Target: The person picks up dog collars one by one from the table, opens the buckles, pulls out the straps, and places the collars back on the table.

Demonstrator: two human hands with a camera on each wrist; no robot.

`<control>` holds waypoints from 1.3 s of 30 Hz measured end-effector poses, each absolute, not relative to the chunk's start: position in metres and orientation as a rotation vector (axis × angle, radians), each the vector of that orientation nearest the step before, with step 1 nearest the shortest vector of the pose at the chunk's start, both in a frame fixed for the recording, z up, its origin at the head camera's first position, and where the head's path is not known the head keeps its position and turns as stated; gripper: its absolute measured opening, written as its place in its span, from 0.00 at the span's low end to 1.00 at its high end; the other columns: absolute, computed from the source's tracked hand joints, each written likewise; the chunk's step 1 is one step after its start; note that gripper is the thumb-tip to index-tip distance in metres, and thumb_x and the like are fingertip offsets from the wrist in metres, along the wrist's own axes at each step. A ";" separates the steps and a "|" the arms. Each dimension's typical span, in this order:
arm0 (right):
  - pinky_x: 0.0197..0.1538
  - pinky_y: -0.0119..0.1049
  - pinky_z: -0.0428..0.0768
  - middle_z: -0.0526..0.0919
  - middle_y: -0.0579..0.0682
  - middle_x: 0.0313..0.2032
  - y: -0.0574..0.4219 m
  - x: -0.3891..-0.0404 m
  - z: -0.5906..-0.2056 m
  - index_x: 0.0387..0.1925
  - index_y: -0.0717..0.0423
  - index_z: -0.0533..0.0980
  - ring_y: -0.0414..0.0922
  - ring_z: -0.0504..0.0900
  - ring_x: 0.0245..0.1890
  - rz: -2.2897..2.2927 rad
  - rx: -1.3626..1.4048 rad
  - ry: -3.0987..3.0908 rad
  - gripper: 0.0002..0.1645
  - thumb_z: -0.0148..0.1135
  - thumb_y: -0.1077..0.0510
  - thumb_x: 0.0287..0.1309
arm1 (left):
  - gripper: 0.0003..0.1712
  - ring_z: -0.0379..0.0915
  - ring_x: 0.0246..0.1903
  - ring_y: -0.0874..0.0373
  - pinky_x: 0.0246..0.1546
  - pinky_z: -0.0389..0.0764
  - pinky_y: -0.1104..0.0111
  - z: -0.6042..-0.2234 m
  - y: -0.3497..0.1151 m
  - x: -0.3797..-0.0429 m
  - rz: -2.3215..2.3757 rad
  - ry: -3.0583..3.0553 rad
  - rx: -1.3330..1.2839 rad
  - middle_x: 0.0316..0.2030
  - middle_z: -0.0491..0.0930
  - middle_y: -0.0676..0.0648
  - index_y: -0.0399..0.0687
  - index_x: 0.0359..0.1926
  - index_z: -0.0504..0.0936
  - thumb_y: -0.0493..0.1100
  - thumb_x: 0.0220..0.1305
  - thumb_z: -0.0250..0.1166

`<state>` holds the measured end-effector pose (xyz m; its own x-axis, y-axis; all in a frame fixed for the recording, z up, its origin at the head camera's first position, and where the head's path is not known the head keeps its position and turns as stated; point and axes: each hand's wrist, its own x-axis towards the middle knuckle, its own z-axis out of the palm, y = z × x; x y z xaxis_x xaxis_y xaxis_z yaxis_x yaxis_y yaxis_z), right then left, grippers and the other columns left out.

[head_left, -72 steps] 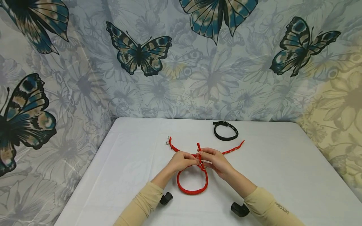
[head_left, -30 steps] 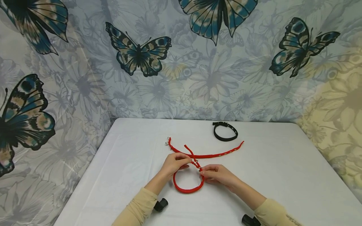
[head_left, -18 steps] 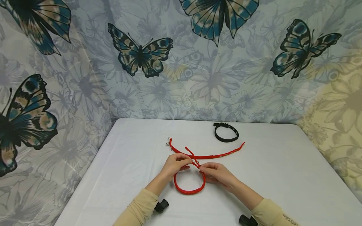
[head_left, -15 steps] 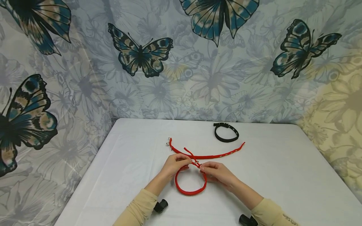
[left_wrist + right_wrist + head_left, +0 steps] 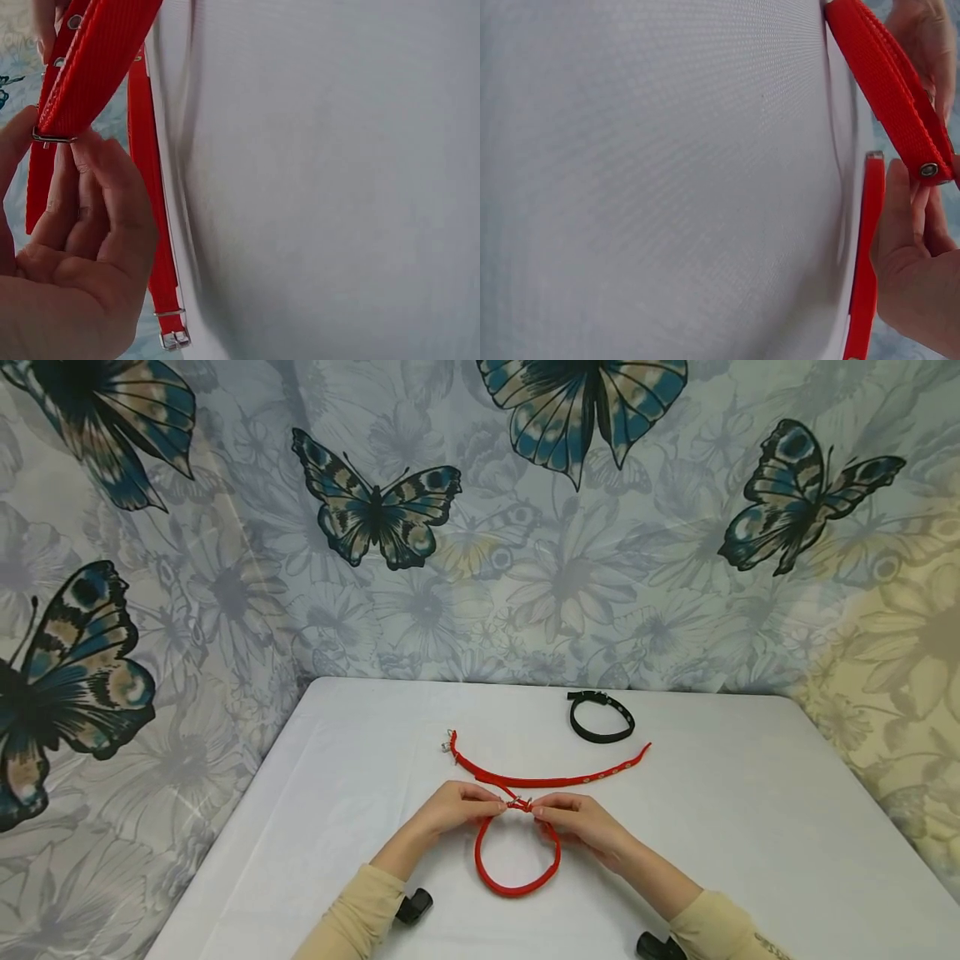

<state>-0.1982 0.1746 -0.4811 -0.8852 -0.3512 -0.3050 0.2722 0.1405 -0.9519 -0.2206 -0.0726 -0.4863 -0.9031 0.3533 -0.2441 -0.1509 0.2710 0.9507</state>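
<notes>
A red collar is bent into a loop in front of me, its buckle side at the top. My left hand pinches it at the upper left, thumb and fingertips close to the metal buckle in the left wrist view. On the upper right, my right hand pinches the loop's band, next to a metal rivet in the right wrist view. The strap's loose end points up and left, partly behind the left fingers. Just beyond lies a second red collar, unfastened and stretched out.
A black collar, closed into a ring, lies near the far edge of the white table. Black wrist cameras sit under both sleeves. A butterfly-patterned cloth hangs behind the table.
The right hand moved from the strap's upright free end down to the loop's right side. Both hands and the loop then came slightly nearer. The free end now tilts left and lies lower.
</notes>
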 end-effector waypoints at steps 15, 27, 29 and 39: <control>0.45 0.37 0.83 0.83 0.53 0.39 0.178 -0.196 -0.479 0.51 0.63 0.79 0.43 0.80 0.35 -1.801 -0.078 1.922 0.22 0.65 0.52 0.62 | 0.16 0.81 0.33 0.59 0.38 0.83 0.64 -0.489 -0.072 -0.218 1.710 2.055 0.139 0.33 0.86 0.48 0.41 0.39 0.88 0.49 0.54 0.74; 0.47 0.39 0.82 0.82 0.54 0.42 0.181 -0.199 -0.477 0.53 0.64 0.78 0.44 0.81 0.36 -1.794 -0.074 1.933 0.22 0.62 0.52 0.64 | 0.17 0.84 0.38 0.51 0.40 0.83 0.64 -0.486 -0.071 -0.217 1.768 1.992 0.124 0.38 0.86 0.42 0.41 0.40 0.86 0.48 0.55 0.74; 0.47 0.39 0.83 0.82 0.54 0.42 0.181 -0.199 -0.477 0.51 0.64 0.78 0.44 0.81 0.36 -1.799 -0.065 1.931 0.22 0.62 0.51 0.64 | 0.16 0.84 0.37 0.52 0.40 0.83 0.64 -0.485 -0.070 -0.216 1.764 2.001 0.126 0.38 0.86 0.42 0.41 0.40 0.86 0.48 0.55 0.74; 0.47 0.38 0.82 0.82 0.54 0.41 0.176 -0.201 -0.477 0.48 0.63 0.79 0.44 0.81 0.37 -1.813 -0.069 1.933 0.20 0.64 0.51 0.63 | 0.15 0.81 0.33 0.59 0.39 0.83 0.64 -0.482 -0.068 -0.214 1.755 2.010 0.143 0.33 0.86 0.46 0.40 0.38 0.86 0.47 0.55 0.74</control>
